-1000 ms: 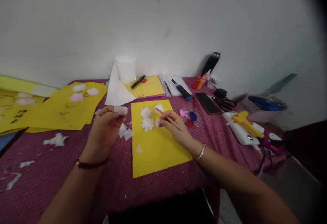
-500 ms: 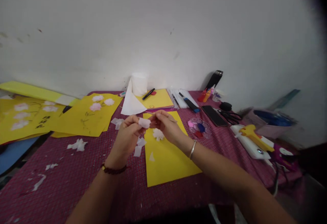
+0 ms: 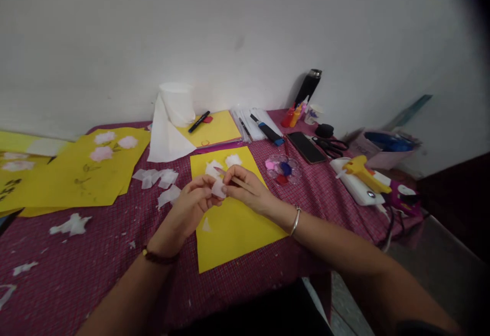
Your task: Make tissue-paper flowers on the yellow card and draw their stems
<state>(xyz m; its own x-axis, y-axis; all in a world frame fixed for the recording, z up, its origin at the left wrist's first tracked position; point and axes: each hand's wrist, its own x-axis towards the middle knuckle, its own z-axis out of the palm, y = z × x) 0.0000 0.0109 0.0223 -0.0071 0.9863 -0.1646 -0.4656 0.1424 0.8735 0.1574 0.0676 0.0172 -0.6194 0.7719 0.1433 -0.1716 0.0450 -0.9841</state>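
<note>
Above a yellow sheet of paper, my left hand pinches a small piece of white tissue paper between thumb and fingers. My right hand grips a thin pale stick with a pinkish tip, and its fingertips touch the tissue's right edge. Whether the stick is a brush I cannot tell. White tissue flowers lie on the sheet's far part, one partly hidden behind my hands. Loose tissue squares lie left of the sheet.
A toilet roll stands by the wall. Yellow sheets with pinkish flowers lie left. On the right are a paint palette, a phone, scissors, a glue gun and a black flask.
The camera view has turned right, so the table's things appear farther left. Both hands stay together at the tissue, which now hangs tilted between them. The stick's tip now shows above the tissue.
</note>
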